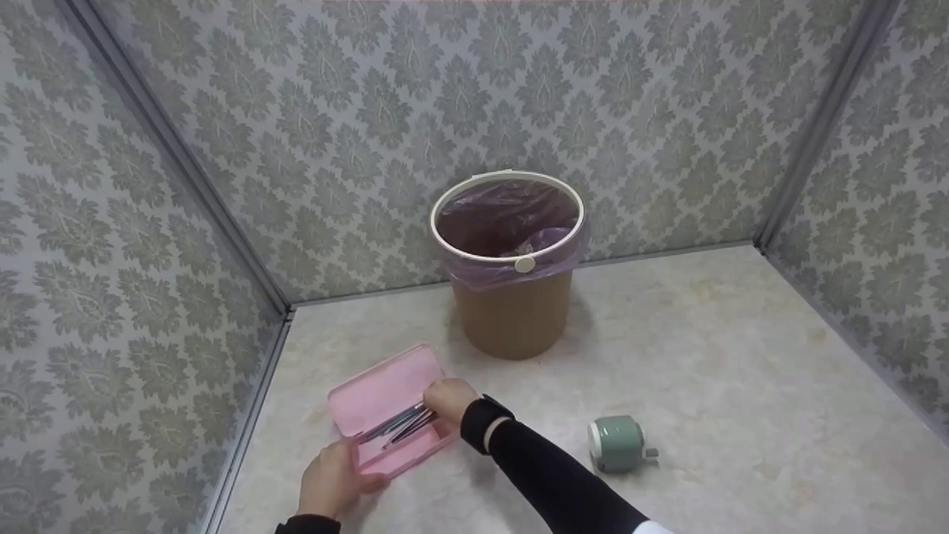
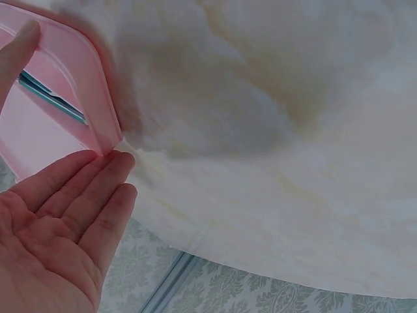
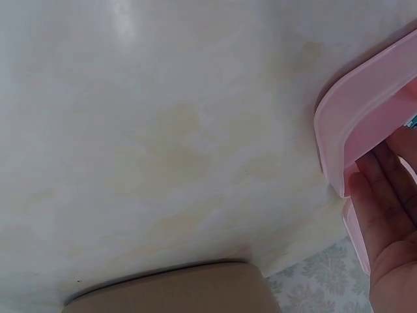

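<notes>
A pink pencil case (image 1: 385,393) lies with its lid open on the tabletop, left of centre. Several slim dark and teal pencils or pens (image 1: 404,426) lie slantwise inside it. My left hand (image 1: 330,475) holds the case's left end; in the left wrist view its thumb (image 2: 23,42) is on the rim and the fingertips (image 2: 120,160) touch the corner. Over the right end is my right hand (image 1: 451,400), fingers reaching into the case beside the pencils' ends. In the right wrist view these fingers (image 3: 384,189) are bent at the corner; whether they pinch anything is hidden.
A brown trash bin (image 1: 511,319) with a purple liner and white rim stands behind the case, near the papered back wall (image 1: 356,148). To the right sits a green crank pencil sharpener (image 1: 619,443) on the pale marbled table (image 1: 726,371).
</notes>
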Available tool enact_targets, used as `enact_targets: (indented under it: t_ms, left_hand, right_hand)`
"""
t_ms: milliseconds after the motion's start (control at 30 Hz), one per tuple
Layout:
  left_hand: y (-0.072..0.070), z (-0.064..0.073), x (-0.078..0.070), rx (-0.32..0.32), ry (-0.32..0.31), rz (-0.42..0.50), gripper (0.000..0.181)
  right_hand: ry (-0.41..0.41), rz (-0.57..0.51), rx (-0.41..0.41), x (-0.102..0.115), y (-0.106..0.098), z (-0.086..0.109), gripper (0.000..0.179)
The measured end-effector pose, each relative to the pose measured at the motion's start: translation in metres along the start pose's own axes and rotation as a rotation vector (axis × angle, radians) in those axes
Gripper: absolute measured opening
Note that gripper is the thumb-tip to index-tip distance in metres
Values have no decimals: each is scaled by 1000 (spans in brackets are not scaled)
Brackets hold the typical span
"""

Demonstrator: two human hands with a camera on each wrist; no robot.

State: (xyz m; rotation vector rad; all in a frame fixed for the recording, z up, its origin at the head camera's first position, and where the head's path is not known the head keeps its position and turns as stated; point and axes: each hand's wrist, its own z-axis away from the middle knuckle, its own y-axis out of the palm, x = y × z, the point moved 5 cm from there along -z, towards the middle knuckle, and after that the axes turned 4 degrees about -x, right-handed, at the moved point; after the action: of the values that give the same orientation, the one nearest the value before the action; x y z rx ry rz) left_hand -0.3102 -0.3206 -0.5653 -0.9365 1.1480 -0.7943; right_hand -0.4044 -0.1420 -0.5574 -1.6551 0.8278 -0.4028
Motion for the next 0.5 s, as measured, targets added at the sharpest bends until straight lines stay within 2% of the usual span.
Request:
enact_targets:
  t_ms: [333, 500]
  left_hand:
    - [2, -1, -1, 22, -23, 48, 86]
    - [1, -1, 0, 7, -5, 27, 81]
  right_hand:
    - [18, -92, -27, -7, 4, 8, 10]
    - [30, -126, -55, -11, 1, 13, 8]
